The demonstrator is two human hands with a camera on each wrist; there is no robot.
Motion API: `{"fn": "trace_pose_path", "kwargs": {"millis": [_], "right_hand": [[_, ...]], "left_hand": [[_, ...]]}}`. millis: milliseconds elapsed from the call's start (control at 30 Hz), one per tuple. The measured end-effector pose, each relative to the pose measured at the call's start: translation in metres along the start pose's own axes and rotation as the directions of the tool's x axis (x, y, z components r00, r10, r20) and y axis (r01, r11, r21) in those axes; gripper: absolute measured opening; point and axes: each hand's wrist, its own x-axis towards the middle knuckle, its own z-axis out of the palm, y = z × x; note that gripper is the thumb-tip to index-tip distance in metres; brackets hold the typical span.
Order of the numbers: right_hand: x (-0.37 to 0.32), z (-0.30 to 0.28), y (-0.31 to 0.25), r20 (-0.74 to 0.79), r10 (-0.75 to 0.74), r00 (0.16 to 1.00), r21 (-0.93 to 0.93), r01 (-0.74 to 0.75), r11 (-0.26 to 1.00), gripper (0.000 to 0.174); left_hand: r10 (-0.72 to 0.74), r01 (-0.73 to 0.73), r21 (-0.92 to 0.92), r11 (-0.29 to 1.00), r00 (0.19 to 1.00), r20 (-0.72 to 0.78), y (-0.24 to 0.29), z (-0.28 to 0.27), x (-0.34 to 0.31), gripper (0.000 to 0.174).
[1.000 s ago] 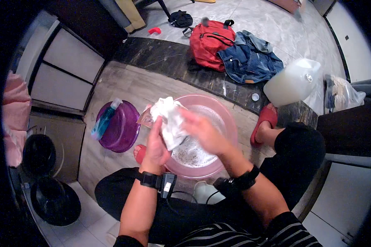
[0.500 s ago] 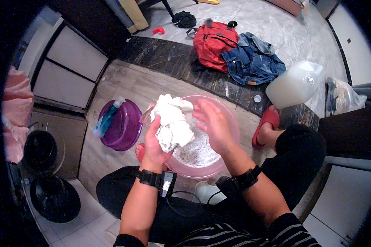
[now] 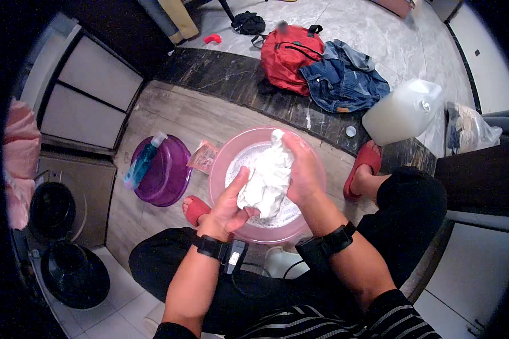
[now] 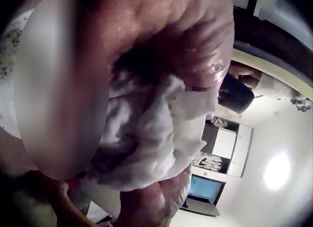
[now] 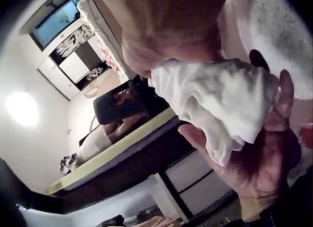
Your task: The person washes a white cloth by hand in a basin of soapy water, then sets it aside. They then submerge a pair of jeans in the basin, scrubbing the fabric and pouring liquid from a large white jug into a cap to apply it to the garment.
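Note:
A bunched wet white cloth (image 3: 266,179) is held between both hands over a pink basin (image 3: 218,189) of foamy water. My left hand (image 3: 227,208) holds its lower left side, thumb up along the edge and fingers underneath. On the upper right, my right hand (image 3: 303,172) grips the cloth, and a small tuft sticks out above its fingers. The right wrist view shows the cloth (image 5: 210,97) lying across the left palm (image 5: 259,163), below the right hand. In the left wrist view, folds of the cloth (image 4: 146,134) spread between the two hands.
Left of the pink basin stand a purple basin (image 3: 178,158) with a bottle of blue liquid (image 3: 143,164) across it and a printed packet (image 3: 203,156). Beyond are a red backpack (image 3: 288,62), denim clothing (image 3: 345,85) and a translucent jug (image 3: 401,113). Red slippers (image 3: 356,175) flank the basin.
The right hand, moving apart from the cloth earlier, now grips it. The cloth has shifted right and lower, over the middle of the basin, uncovering the packet. The left hand keeps its hold.

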Motion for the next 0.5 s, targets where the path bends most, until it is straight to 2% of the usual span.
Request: {"fn": "trace_pose_path", "kwargs": {"millis": [100,200,233,267,300,400,433,467,500], "right_hand": [[-0.002,-0.003,-0.006,0.064,0.063,0.996,0.025,-0.065,0.998,0.023],[0.001,-0.014,0.012,0.112,-0.034,0.993,-0.138,0.049,0.989,0.012],[-0.005,-0.015,0.017,0.184,-0.159,0.970,-0.361,0.217,0.907,0.011],[-0.013,-0.015,0.022,0.286,-0.257,0.923,-0.543,0.377,0.750,0.010],[-0.022,-0.011,0.026,0.407,-0.321,0.855,-0.669,0.518,0.533,0.010],[-0.042,0.000,0.039,0.765,-0.345,0.544,-0.567,0.823,0.040,0.008],[-0.043,-0.002,0.041,0.777,-0.334,0.533,-0.564,0.826,0.005,0.008],[-0.045,-0.005,0.045,0.788,-0.321,0.526,-0.563,0.826,-0.028,0.008],[-0.045,-0.008,0.048,0.797,-0.310,0.519,-0.561,0.825,-0.062,0.009]], "left_hand": [[0.017,-0.017,0.008,1.000,0.995,-0.098,-0.008,0.009,-0.002,0.052],[0.193,-0.183,0.067,0.981,0.962,-0.195,-0.016,0.002,0.019,0.050],[0.213,-0.208,0.045,0.977,0.958,-0.193,-0.013,-0.002,0.020,0.049],[0.235,-0.235,0.024,0.972,0.953,-0.193,-0.008,-0.006,0.019,0.048],[0.259,-0.263,0.004,0.965,0.946,-0.194,-0.004,-0.008,0.018,0.047],[0.209,-0.208,0.040,0.977,0.915,-0.344,-0.002,-0.003,0.014,0.050],[0.190,-0.187,0.049,0.981,0.895,-0.403,-0.001,0.003,0.013,0.051],[0.103,-0.108,0.006,0.994,0.920,-0.379,-0.001,0.009,0.006,0.054],[0.124,-0.115,0.047,0.992,0.906,-0.405,-0.004,0.011,0.005,0.057]]}}
